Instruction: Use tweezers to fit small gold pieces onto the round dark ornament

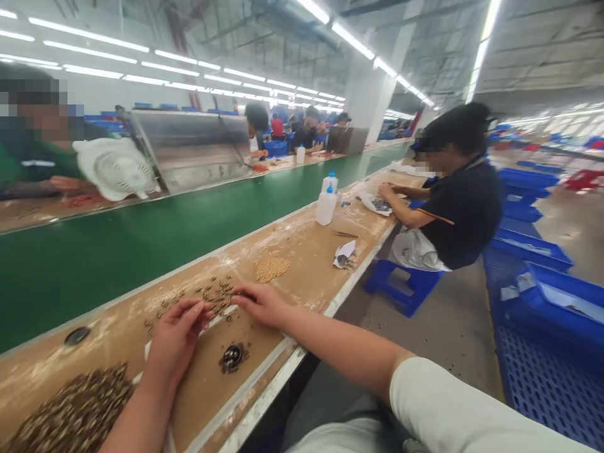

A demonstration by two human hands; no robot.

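My left hand [177, 336] and my right hand [259, 304] rest on a brown worktop [311, 242], fingertips close together over a scatter of small brass-coloured metal parts [212, 296]. The fingers of both hands are bent and pinched at the parts; what they hold is too small to make out. A dark round piece [232, 357] lies just below the hands. A big heap of the same brass parts [75, 412] sits at the near left. A small tan pile [270, 268] lies further along the bench.
A green conveyor belt [141, 236] runs along the bench's far side. Two white squeeze bottles [327, 201] stand ahead. A co-worker in a dark shirt [460, 207] sits on a blue stool to the right. Blue crates [552, 302] line the floor. A white fan [116, 167] and other people stand across the belt.
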